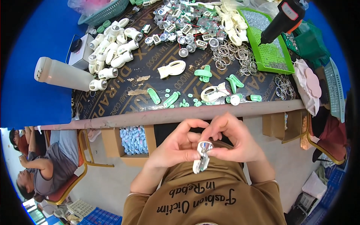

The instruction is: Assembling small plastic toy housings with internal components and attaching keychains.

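Close in front of my chest, a small white flashlight body point(197, 165) with a shiny reflector at its top is held between both hands. My left hand point(175, 144) pinches its left side with thumb and fingers. From the other side, my right hand point(235, 139) presses its thumb near the reflector, with the fingers curled above. The inside of the body appears exposed, but its small parts are too fine to make out. On the table edge beyond lie a white flashlight shell point(214, 92), green strips point(171, 99) and small green buttons point(183, 103).
Finished-looking white flashlights point(122, 48) pile up at left beside a white bottle point(63, 74). Circuit boards with reflectors point(183, 28) and metal rings point(223, 56) cover the table's back. An electric screwdriver point(283, 22) hangs over a green tray point(273, 62). Other people point(56, 161) sit at left.
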`<state>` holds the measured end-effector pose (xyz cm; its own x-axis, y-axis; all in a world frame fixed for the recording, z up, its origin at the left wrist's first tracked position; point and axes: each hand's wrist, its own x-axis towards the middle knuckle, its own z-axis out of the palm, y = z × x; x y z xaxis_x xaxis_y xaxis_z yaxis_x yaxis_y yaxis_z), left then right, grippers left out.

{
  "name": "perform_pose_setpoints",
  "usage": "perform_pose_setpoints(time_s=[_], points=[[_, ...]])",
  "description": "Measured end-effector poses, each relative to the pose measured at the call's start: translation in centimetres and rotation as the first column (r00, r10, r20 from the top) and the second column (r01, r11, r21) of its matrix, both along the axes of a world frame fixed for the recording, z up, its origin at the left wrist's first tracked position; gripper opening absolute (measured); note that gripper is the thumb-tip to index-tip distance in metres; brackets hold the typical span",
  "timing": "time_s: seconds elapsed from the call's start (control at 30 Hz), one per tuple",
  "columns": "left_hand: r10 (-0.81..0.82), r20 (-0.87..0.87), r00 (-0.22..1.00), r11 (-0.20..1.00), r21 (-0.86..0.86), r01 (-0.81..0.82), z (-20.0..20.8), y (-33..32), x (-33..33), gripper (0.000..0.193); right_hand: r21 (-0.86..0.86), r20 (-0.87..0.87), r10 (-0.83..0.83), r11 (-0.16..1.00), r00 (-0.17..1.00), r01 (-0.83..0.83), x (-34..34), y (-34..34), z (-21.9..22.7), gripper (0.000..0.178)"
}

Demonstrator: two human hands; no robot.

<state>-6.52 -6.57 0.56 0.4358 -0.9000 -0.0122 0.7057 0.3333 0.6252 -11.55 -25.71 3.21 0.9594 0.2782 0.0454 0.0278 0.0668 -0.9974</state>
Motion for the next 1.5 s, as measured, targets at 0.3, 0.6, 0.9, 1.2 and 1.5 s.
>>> perform_pose_setpoints(time_s=[0.3,0.6,0.9,1.2,1.5], points=[[0.445,0.439,0.780,0.865,0.015,-0.502,-0.4,1.7,0.4,0.031,-0.477,0.573,-0.323,0.616,0.753,0.627,0.4,-3.5,0.2,0.009],[0.659,0.375,0.651,0.701,0.008,-0.713,-0.3,2.8,1.8,0.035,-0.619,0.660,-0.298,0.304,0.690,0.724,2.6,-8.4,-0.3,0.008],[0.741,0.430,0.515,0.596,-0.069,-0.800,0.7,2.1,1.9,0.033,-0.667,0.669,-0.144,0.318,0.729,0.674,6.1,-8.1,-0.4,0.006],[0.818,0.312,0.483,0.518,-0.035,-0.855,1.1,2.7,2.7,0.031,-0.669,0.640,0.081,0.548,0.764,0.502,3.2,0.2,-1.4,0.023],[0.792,0.375,0.482,0.538,-0.053,-0.841,0.9,2.6,2.5,0.029,-0.673,0.653,0.048,0.495,0.756,0.550,5.9,0.7,-2.3,0.018]])
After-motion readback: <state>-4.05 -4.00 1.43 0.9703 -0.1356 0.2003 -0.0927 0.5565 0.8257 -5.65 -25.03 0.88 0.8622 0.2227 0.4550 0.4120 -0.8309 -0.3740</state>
